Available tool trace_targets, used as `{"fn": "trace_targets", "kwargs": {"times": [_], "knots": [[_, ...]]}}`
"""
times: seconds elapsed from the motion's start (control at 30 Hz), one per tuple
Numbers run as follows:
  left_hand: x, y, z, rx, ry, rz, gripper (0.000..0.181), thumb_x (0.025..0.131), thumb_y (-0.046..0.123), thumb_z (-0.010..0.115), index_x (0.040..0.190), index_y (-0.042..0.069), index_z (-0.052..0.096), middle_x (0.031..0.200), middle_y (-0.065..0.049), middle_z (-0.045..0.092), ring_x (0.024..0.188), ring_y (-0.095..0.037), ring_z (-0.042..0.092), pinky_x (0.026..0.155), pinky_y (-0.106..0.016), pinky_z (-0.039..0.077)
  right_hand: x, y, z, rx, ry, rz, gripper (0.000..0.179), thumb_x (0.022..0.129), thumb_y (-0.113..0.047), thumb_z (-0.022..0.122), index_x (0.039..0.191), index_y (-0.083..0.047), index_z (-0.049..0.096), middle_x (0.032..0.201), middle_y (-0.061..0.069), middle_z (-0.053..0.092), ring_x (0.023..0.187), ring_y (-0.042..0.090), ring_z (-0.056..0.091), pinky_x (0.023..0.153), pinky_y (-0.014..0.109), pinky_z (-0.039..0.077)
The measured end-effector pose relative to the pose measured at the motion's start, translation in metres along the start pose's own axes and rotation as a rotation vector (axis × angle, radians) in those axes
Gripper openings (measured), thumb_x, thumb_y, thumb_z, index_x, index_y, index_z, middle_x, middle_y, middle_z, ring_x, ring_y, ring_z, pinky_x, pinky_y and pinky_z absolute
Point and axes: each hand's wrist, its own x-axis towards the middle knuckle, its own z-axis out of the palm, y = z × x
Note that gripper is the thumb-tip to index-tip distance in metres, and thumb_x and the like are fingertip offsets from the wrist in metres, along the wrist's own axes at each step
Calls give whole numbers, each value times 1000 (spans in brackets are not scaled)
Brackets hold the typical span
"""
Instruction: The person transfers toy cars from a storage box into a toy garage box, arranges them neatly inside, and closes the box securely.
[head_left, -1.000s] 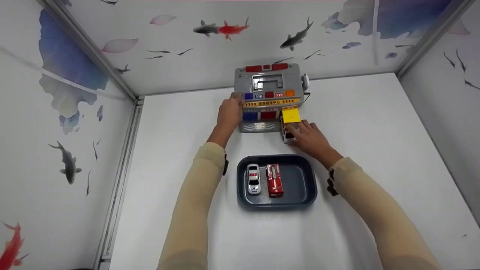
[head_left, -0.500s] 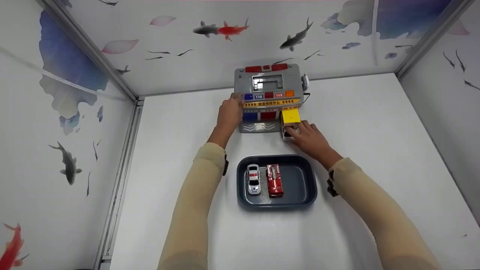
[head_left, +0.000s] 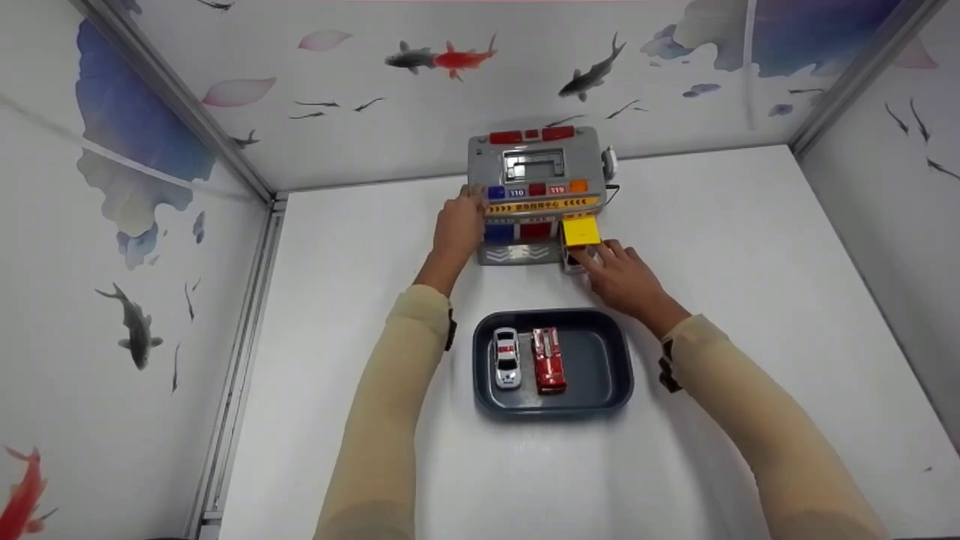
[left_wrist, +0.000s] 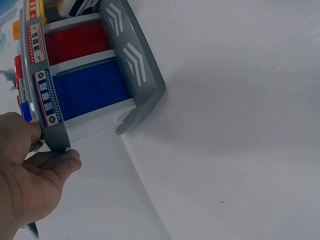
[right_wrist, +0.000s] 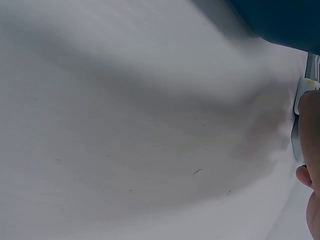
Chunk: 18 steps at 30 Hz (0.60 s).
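Note:
A grey toy emergency garage (head_left: 536,169) stands against the back wall. My left hand (head_left: 460,229) grips its left side; in the left wrist view, thumb and fingers close around its front corner. Its blue door (left_wrist: 92,89) and red door (left_wrist: 77,44) are down, while the yellow door (head_left: 581,231) is tilted up. A white toy car (head_left: 573,265) sits partly under the yellow door. My right hand (head_left: 626,281) touches the car's rear with one digit, its other fingers beside the garage's right corner. In the right wrist view, the hand hides most of the car (right_wrist: 300,95).
In front of the garage lies a dark blue tray (head_left: 555,410). It holds a white toy police car (head_left: 507,358) and a red toy fire truck (head_left: 550,360). Patterned walls (head_left: 300,150) border the white table (head_left: 337,300).
The white toy car has slid farther in under the yellow door. My left hand keeps its place on the garage, and my right hand has barely shifted.

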Motion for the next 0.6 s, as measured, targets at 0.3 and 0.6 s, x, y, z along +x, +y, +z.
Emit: {"fn": "trace_targets", "kwargs": {"times": [0.3, 0.6], "knots": [[-1, -1, 2, -15, -4, -7, 45, 120, 30, 50, 157, 7, 61, 169, -17, 54, 144, -35, 66, 114, -45, 59, -6, 3, 2, -27, 5, -4, 65, 109, -22, 65, 170, -16, 42, 164, 20, 50, 147, 44, 50, 112, 67, 53], [0, -1, 1, 15, -7, 13, 47, 119, 23, 53, 164, 9, 52, 169, -16, 54, 146, -33, 65, 115, -43, 59, -2, 1, -2, -15, -4, 13, 67, 109, -22, 66, 171, -16, 42, 168, 16, 47, 148, 43, 48, 114, 67, 51]]}}
